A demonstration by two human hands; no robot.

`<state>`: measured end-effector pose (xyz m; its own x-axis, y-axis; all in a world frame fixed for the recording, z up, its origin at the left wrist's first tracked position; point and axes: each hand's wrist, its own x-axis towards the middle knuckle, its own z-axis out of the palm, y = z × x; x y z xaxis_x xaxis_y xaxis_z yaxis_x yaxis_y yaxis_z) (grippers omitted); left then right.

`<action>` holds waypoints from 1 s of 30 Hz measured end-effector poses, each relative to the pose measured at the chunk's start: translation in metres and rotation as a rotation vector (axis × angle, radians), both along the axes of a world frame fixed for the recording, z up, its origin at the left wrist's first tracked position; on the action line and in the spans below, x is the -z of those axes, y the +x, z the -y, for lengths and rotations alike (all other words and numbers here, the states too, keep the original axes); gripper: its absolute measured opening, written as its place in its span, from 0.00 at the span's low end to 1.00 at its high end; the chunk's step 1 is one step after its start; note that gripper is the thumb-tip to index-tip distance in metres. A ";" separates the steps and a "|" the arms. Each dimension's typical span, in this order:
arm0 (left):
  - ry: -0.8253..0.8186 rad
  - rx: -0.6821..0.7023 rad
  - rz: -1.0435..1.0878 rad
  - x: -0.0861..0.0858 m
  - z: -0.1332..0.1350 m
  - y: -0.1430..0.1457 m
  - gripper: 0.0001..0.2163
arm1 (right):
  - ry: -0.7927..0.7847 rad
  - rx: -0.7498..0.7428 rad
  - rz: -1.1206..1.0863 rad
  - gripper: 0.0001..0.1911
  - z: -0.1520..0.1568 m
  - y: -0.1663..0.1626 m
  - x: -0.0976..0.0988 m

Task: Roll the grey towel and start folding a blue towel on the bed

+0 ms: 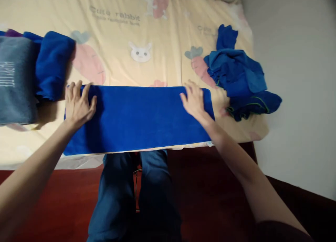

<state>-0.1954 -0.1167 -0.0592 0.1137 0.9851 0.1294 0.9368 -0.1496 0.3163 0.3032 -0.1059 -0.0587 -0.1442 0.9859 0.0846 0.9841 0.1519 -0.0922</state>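
Pressing flat on a blue towel (141,119), both hands rest palm-down at its two upper corners: the left hand (78,103) at centre left of the frame, the right hand (194,101) right of centre. The fingers (78,89) of each hand are spread and released, grasping nothing; they lie on the cloth's surface. The towel lies as a long horizontal band across the near edge of the bed (157,53), whose sheet carries rabbit and carrot prints; its even outline suggests it is already folded lengthwise, with cross-folds seemingly left to make.

At the left edge of the frame sits a stack of folded pieces, a grey towel (15,81) with a folded blue cloth (54,63) touching it, which reads as finished work. At upper right a crumpled heap of blue cloths (238,77) lies unfolded, near but apart from the right hand, and appears to be what remains. Below, the person's legs (136,196) stand over a dark red floor (47,203).
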 end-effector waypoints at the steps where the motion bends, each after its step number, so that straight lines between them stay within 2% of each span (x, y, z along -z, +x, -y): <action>1: -0.029 0.004 0.014 0.005 0.008 0.005 0.33 | -0.045 -0.048 -0.033 0.31 0.006 -0.014 0.006; 3: -0.066 -0.029 0.037 0.014 0.016 0.006 0.35 | -0.127 -0.075 -0.098 0.34 0.011 -0.023 0.020; 4: -0.069 -0.048 0.042 0.017 0.016 0.004 0.36 | -0.148 -0.041 -0.123 0.35 0.011 -0.019 0.028; 7: -0.064 -0.072 0.051 0.022 0.002 -0.009 0.37 | -0.128 0.161 -0.143 0.36 -0.004 0.021 0.043; 10: -0.079 -0.085 0.067 0.019 -0.014 -0.019 0.36 | -0.105 0.290 -0.110 0.36 -0.027 0.064 0.046; 13: -0.084 -0.111 0.083 0.013 -0.012 -0.018 0.36 | -0.116 0.315 -0.074 0.35 -0.029 0.073 0.037; 16: -0.068 -0.119 0.105 0.010 0.026 -0.011 0.36 | -0.066 0.254 -0.048 0.36 0.009 0.058 0.023; 19: -0.058 -0.073 0.081 0.015 0.091 -0.008 0.33 | -0.086 0.103 -0.084 0.36 0.077 0.051 0.018; 21: -0.046 -0.055 0.046 0.020 0.133 -0.013 0.31 | -0.140 0.078 -0.106 0.35 0.117 0.063 0.021; 23: -0.003 -0.051 0.027 0.025 0.161 -0.021 0.31 | -0.149 0.130 -0.112 0.35 0.141 0.083 0.026; 25: 0.033 -0.058 0.034 0.029 0.170 -0.029 0.31 | -0.118 0.190 -0.121 0.35 0.147 0.102 0.031; 27: 0.029 -0.065 0.060 0.029 0.169 -0.033 0.31 | -0.091 0.236 -0.140 0.35 0.143 0.110 0.032; 30: -0.008 -0.100 0.080 0.019 0.169 -0.027 0.31 | -0.034 0.309 -0.187 0.35 0.145 0.094 0.021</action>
